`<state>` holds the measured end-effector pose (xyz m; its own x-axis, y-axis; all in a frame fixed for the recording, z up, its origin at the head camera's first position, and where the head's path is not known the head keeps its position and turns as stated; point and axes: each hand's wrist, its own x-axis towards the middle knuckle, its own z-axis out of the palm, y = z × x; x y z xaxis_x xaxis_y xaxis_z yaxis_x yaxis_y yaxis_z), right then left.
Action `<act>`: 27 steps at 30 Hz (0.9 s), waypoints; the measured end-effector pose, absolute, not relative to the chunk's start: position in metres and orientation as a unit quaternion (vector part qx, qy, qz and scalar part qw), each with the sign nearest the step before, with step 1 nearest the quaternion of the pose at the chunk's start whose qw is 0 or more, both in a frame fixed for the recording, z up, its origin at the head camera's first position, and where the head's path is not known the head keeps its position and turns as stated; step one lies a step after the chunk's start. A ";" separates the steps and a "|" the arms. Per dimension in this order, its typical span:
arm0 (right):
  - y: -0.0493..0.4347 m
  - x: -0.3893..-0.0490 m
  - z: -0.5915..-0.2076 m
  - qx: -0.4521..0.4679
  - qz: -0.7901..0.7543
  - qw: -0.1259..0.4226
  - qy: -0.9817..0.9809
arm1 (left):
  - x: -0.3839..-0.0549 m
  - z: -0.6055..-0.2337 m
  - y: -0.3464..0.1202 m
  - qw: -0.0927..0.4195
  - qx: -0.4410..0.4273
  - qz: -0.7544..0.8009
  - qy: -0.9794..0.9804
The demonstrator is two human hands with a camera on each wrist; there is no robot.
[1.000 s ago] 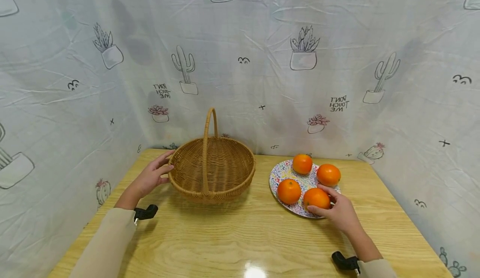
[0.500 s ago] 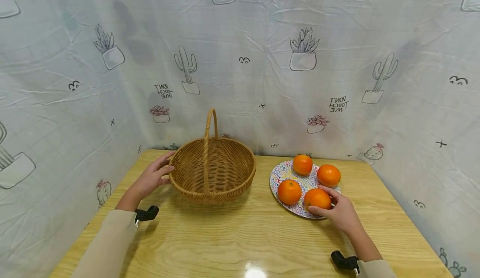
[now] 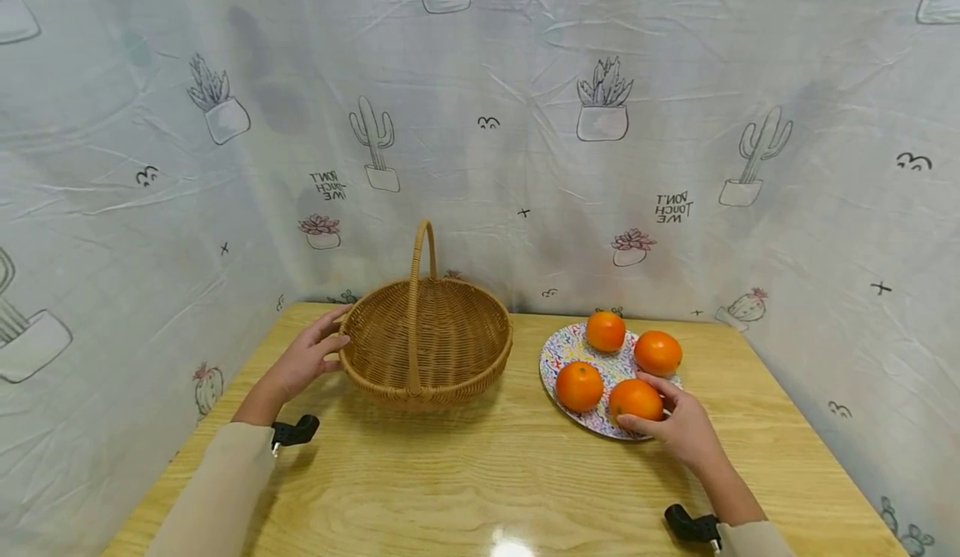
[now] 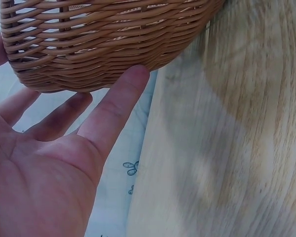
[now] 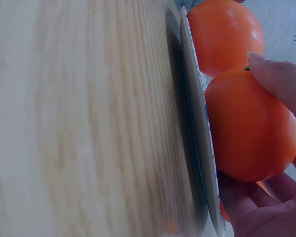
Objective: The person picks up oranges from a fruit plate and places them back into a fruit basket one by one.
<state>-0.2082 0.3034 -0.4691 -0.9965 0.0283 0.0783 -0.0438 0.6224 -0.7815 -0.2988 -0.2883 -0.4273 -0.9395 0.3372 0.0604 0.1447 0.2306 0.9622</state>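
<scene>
A brown wicker basket (image 3: 427, 340) with a tall arched handle stands at the back left of the table. My left hand (image 3: 306, 355) rests against its left side, thumb and fingers spread and fairly straight; in the left wrist view the fingertips touch the weave (image 4: 103, 59). On the right lies a round plate (image 3: 557, 348) with a multicoloured pattern. It bears several oranges. My right hand (image 3: 686, 424) grips the front-right orange (image 3: 634, 403) between thumb and fingers. That orange (image 5: 251, 128) still sits on the plate in the right wrist view, its far side hidden by the fingers.
Another orange (image 3: 579, 386) lies just left of the gripped one, with others (image 3: 657, 352) (image 3: 605, 331) behind. Wooden tabletop (image 3: 450, 482) stretches between basket, plate and front edge. A patterned cloth (image 3: 525, 173) hangs close behind and along both sides.
Both hands hold the same places on the basket and the orange. The view has shifted very slightly; nothing else visibly moves.
</scene>
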 end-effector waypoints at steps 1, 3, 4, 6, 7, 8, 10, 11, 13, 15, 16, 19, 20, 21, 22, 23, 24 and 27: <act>0.303 -0.208 -0.469 0.005 0.435 0.042 -0.900 | -0.299 -0.428 -0.288 0.081 0.156 0.599 0.781; 0.303 -0.207 -0.470 0.006 0.435 0.043 -0.899 | -0.299 -0.428 -0.288 0.083 0.154 0.598 0.782; 0.303 -0.207 -0.470 0.007 0.434 0.045 -0.900 | -0.299 -0.428 -0.288 0.083 0.151 0.598 0.783; 0.302 -0.207 -0.469 0.008 0.430 0.049 -0.902 | -0.299 -0.428 -0.288 0.083 0.148 0.599 0.783; 0.302 -0.206 -0.469 0.008 0.427 0.049 -0.903 | -0.300 -0.428 -0.289 0.083 0.150 0.598 0.783; 0.301 -0.206 -0.469 0.008 0.423 0.050 -0.905 | -0.300 -0.428 -0.288 0.083 0.147 0.600 0.782; 0.301 -0.206 -0.468 0.005 0.414 0.051 -0.909 | -0.301 -0.429 -0.288 0.082 0.147 0.603 0.780; 0.301 -0.205 -0.468 0.003 0.411 0.051 -0.910 | -0.301 -0.429 -0.288 0.082 0.149 0.604 0.779; 0.301 -0.205 -0.467 0.000 0.405 0.053 -0.913 | -0.302 -0.430 -0.288 0.083 0.151 0.604 0.778; 0.300 -0.205 -0.466 -0.001 0.401 0.056 -0.914 | -0.302 -0.431 -0.288 0.086 0.150 0.605 0.777; 0.300 -0.205 -0.466 -0.002 0.400 0.057 -0.915 | -0.303 -0.432 -0.288 0.086 0.149 0.605 0.777; 0.300 -0.205 -0.465 -0.005 0.401 0.056 -0.914 | -0.304 -0.432 -0.289 0.087 0.147 0.605 0.778; 0.299 -0.205 -0.464 -0.007 0.403 0.055 -0.914 | -0.304 -0.432 -0.289 0.087 0.146 0.605 0.778; 0.299 -0.206 -0.464 -0.009 0.405 0.054 -0.912 | -0.305 -0.432 -0.289 0.087 0.144 0.606 0.778; 0.299 -0.206 -0.463 -0.008 0.410 0.052 -0.911 | -0.305 -0.431 -0.289 0.087 0.143 0.606 0.778; 0.298 -0.206 -0.461 -0.007 0.415 0.051 -0.909 | -0.305 -0.431 -0.289 0.087 0.142 0.606 0.778; 0.297 -0.206 -0.460 -0.005 0.422 0.051 -0.905 | -0.305 -0.430 -0.289 0.087 0.141 0.606 0.778; 0.294 -0.207 -0.454 0.008 0.448 0.053 -0.893 | -0.305 -0.428 -0.289 0.088 0.137 0.605 0.779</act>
<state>-0.2066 0.2943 -0.4540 -0.9942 0.0342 0.1019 -0.0612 0.5992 -0.7983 -0.3049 -0.2889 -0.4285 -0.9469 0.3204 0.0287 0.1070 0.2293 0.9675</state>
